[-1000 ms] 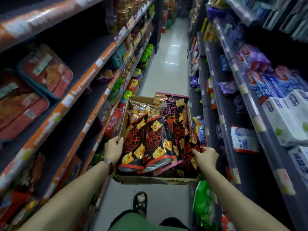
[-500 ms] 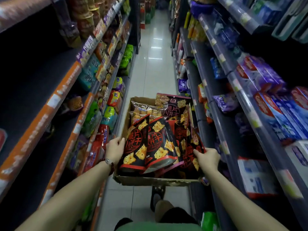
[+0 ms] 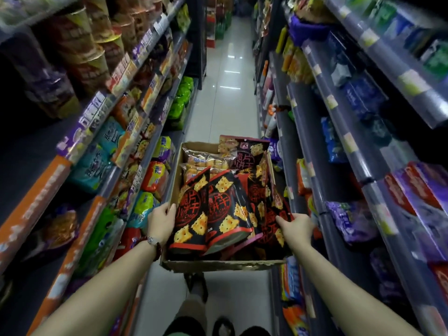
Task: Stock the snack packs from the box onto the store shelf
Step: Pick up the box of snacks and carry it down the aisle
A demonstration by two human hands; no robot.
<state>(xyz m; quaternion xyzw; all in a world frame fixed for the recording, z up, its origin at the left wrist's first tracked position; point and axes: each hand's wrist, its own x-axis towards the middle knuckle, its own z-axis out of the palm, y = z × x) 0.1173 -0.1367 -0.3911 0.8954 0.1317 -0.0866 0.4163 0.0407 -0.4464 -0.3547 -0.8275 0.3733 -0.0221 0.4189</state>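
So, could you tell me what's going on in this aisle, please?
A person is carrying a cardboard box of snack packs between two rows of shelves. The left hand grips its left side and the right hand its right. Black-and-red cracker packs fill the box, with paler packs behind. Nothing has been taken out yet.

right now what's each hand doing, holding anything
Left hand: closed on the left side of the cardboard box.
Right hand: closed on the box's right side, fingers against a black snack pack.
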